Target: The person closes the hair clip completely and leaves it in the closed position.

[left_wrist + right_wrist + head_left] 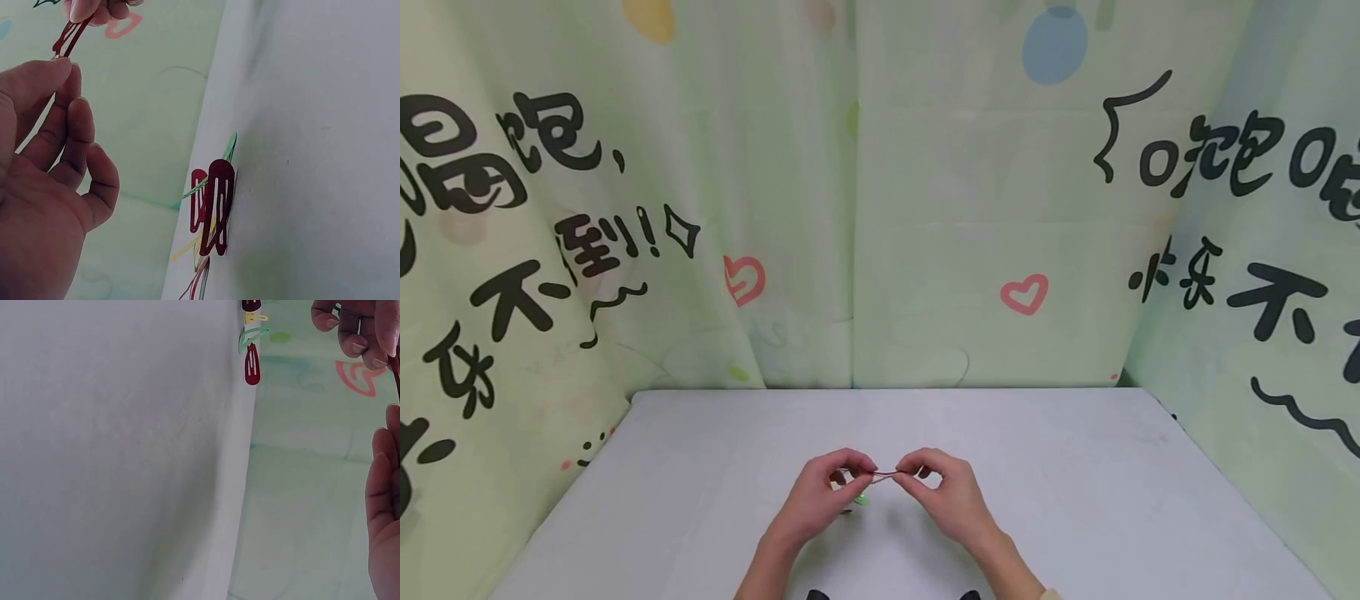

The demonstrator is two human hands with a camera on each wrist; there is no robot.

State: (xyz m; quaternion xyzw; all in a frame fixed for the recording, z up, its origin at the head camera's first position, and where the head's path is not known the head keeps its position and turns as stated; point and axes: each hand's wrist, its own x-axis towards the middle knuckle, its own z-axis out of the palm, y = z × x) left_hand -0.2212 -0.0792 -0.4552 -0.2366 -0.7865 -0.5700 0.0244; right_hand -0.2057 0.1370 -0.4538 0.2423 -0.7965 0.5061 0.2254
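A dark red snap hair clip (884,474) is stretched between both hands above the white table. My left hand (822,498) pinches one end between thumb and finger, and my right hand (953,497) pinches the other. In the left wrist view the clip (73,36) shows its slotted frame, with my left hand (53,144) below it and the right fingertips at the top. Only a thin strip of the clip (395,372) appears in the right wrist view, above my right hand (386,506).
On the table (715,467) lie dark red snap clips (217,206), a green looped item (861,500) and a yellow piece (255,317). Thin reddish strands (199,278) are beside them. A printed curtain (925,208) hangs behind the table.
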